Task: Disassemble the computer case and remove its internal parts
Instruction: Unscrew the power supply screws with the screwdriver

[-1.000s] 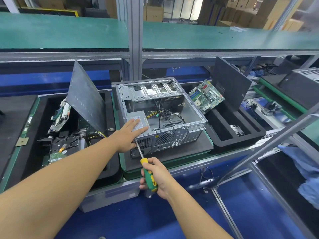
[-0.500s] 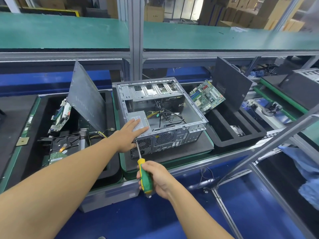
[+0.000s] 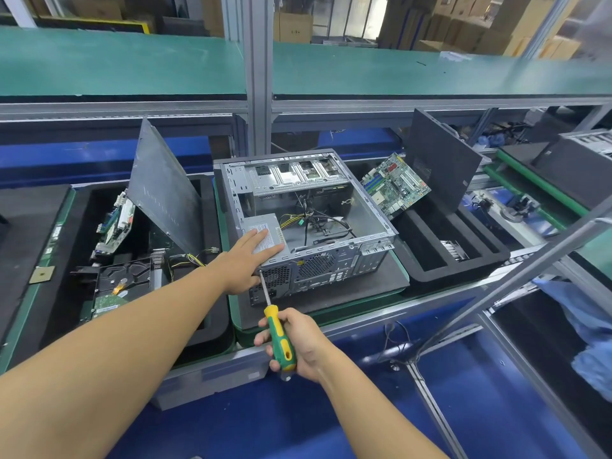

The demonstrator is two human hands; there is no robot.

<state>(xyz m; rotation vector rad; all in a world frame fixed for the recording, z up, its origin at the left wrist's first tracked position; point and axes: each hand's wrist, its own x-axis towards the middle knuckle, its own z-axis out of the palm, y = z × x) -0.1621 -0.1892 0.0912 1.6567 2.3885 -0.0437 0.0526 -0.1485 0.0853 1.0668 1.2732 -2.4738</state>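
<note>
An open grey computer case (image 3: 371, 207) lies on its side on a black mat, loose cables (image 3: 318, 223) inside it. My left hand (image 3: 246, 260) rests flat, fingers spread, on the silver power supply (image 3: 271, 226) at the case's near left corner. My right hand (image 3: 299, 342) grips a green and yellow screwdriver (image 3: 280, 339). Its shaft slants up to the case's rear panel, with the tip at the top left corner beside the power supply's vent grille (image 3: 276, 276).
A black tray on the left holds a leaning side panel (image 3: 162, 190), a hard drive (image 3: 124, 279) and boards. On the right a black foam tray (image 3: 443, 260) carries a motherboard (image 3: 395, 185) and another panel (image 3: 440, 160). A slanted metal bar (image 3: 516, 273) crosses the right foreground.
My right hand has turned the screwdriver handle slightly and shifted a little; the tip stays at the same corner of the rear panel. My left hand has not moved.
</note>
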